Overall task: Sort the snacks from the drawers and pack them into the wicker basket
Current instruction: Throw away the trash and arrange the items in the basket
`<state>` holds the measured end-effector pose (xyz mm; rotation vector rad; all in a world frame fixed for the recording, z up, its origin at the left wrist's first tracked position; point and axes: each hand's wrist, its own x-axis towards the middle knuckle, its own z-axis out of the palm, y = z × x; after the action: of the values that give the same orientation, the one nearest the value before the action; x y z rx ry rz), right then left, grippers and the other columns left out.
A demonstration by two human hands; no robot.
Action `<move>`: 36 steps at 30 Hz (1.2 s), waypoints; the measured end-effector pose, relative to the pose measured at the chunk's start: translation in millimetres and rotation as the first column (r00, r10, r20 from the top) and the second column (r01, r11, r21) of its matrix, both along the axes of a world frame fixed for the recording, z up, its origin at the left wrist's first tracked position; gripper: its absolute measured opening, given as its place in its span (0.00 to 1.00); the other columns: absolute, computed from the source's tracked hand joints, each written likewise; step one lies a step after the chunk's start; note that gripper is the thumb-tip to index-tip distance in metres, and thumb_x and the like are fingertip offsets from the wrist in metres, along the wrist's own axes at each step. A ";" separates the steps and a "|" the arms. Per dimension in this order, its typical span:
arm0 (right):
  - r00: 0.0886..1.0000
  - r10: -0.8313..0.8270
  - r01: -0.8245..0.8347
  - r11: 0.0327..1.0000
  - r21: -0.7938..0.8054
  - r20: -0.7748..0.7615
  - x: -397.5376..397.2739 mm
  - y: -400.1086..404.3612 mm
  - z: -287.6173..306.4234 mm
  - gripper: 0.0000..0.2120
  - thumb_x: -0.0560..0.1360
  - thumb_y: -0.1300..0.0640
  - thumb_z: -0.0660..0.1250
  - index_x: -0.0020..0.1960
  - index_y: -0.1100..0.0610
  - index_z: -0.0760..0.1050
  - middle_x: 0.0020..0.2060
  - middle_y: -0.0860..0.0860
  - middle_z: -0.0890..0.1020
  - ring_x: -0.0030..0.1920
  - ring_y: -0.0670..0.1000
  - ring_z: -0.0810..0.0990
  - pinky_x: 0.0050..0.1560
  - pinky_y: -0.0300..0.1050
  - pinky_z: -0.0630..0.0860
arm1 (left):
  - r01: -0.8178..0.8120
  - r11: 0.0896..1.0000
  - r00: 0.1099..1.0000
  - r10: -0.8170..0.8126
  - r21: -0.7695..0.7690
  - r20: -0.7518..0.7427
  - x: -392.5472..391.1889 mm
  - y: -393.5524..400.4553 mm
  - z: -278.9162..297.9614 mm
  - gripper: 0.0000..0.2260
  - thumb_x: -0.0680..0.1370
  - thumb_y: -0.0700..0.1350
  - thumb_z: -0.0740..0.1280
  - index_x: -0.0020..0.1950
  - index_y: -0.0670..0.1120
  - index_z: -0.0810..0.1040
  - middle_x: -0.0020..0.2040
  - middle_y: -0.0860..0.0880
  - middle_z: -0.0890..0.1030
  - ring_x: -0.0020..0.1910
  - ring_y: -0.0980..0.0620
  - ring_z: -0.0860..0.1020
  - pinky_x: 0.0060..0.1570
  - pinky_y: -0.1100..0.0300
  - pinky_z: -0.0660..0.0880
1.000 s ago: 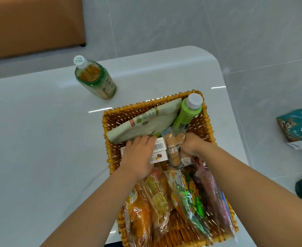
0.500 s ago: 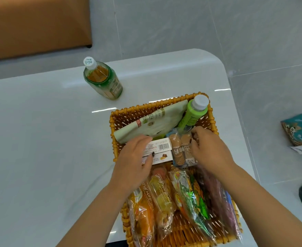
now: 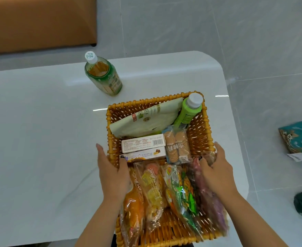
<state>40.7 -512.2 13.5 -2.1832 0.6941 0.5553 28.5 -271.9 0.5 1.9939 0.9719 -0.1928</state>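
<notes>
Hands are flanking the wicker basket [image 3: 202,129] on the white table [image 3: 39,139], snacks packed inside.
We are judging the near packets [image 3: 152,189] likeliest to slip: they are leaning over the near rim, and a tilt could spill them. Our left hand [image 3: 113,177] is lying flat, fingers straight, against the left wall; our right hand [image 3: 218,173] is resting spread on the purple packet [image 3: 210,202], gripping nothing. A tea bottle [image 3: 104,75] is standing outside, far left.

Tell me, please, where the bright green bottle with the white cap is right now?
The bright green bottle with the white cap leans in the wicker basket's far right corner, beside the pale green pouch.
</notes>
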 end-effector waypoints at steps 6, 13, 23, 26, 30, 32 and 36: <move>0.997 0.065 -0.069 0.989 -0.127 -0.040 7.4 -8.5 -15.0 0.06 0.79 0.57 0.59 0.54 0.52 0.65 0.43 0.55 0.79 0.39 0.55 0.77 0.36 0.45 0.68 | 0.018 0.981 0.973 0.028 0.195 -0.231 14.2 -4.4 -4.2 0.13 0.84 0.49 0.54 0.65 0.45 0.68 0.50 0.47 0.76 0.47 0.44 0.75 0.48 0.51 0.70; 0.997 0.078 -0.081 0.965 -0.249 -0.018 23.6 -18.7 -17.3 0.07 0.79 0.58 0.58 0.56 0.58 0.69 0.41 0.57 0.78 0.39 0.60 0.75 0.36 0.46 0.66 | 0.078 0.967 0.981 -0.032 0.241 -0.191 35.5 -13.4 4.5 0.12 0.84 0.47 0.55 0.64 0.44 0.70 0.52 0.45 0.78 0.45 0.48 0.72 0.47 0.52 0.68; 0.993 0.109 -0.083 0.916 -0.393 0.044 163.8 -72.3 -1.1 0.13 0.77 0.59 0.59 0.57 0.65 0.71 0.55 0.68 0.77 0.56 0.69 0.74 0.50 0.52 0.71 | 0.155 0.981 0.986 -0.147 0.120 -0.076 176.6 -44.0 11.4 0.12 0.83 0.48 0.56 0.62 0.46 0.74 0.50 0.50 0.73 0.49 0.49 0.71 0.49 0.55 0.68; 0.994 0.103 -0.079 0.911 -0.406 0.037 191.2 -81.0 -8.0 0.12 0.77 0.58 0.59 0.56 0.64 0.72 0.55 0.67 0.77 0.55 0.69 0.75 0.47 0.51 0.69 | 0.177 0.978 0.982 -0.168 0.112 -0.084 206.5 -49.9 4.6 0.13 0.83 0.48 0.56 0.60 0.45 0.75 0.52 0.47 0.77 0.50 0.46 0.74 0.50 0.53 0.71; 0.995 0.095 -0.085 0.912 -0.400 0.004 204.5 -82.2 -20.2 0.11 0.75 0.59 0.61 0.56 0.63 0.70 0.54 0.66 0.77 0.54 0.67 0.76 0.44 0.49 0.68 | 0.209 0.967 0.970 -0.187 0.143 -0.155 220.0 -53.0 -7.0 0.14 0.83 0.49 0.56 0.60 0.45 0.76 0.54 0.45 0.79 0.53 0.43 0.78 0.49 0.53 0.73; 0.996 0.093 -0.085 0.905 -0.417 -0.001 205.4 -81.0 -21.9 0.12 0.75 0.59 0.61 0.57 0.63 0.69 0.54 0.66 0.77 0.54 0.68 0.76 0.44 0.49 0.68 | 0.210 0.964 0.968 -0.183 0.160 -0.171 220.1 -53.7 -9.6 0.14 0.83 0.49 0.55 0.60 0.45 0.75 0.53 0.46 0.79 0.51 0.43 0.77 0.46 0.54 0.70; 0.991 0.128 -0.129 0.898 -0.421 -0.031 193.2 -81.8 -15.8 0.14 0.75 0.59 0.63 0.58 0.63 0.69 0.53 0.65 0.77 0.52 0.67 0.76 0.43 0.49 0.67 | 0.236 0.958 0.963 -0.208 0.160 -0.173 209.3 -52.5 -8.7 0.12 0.83 0.49 0.55 0.57 0.45 0.75 0.49 0.46 0.78 0.46 0.46 0.76 0.42 0.55 0.68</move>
<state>233.9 -594.0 -2.3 -2.6498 0.7263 0.5091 237.8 -324.4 -8.2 2.2828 0.8841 -0.4022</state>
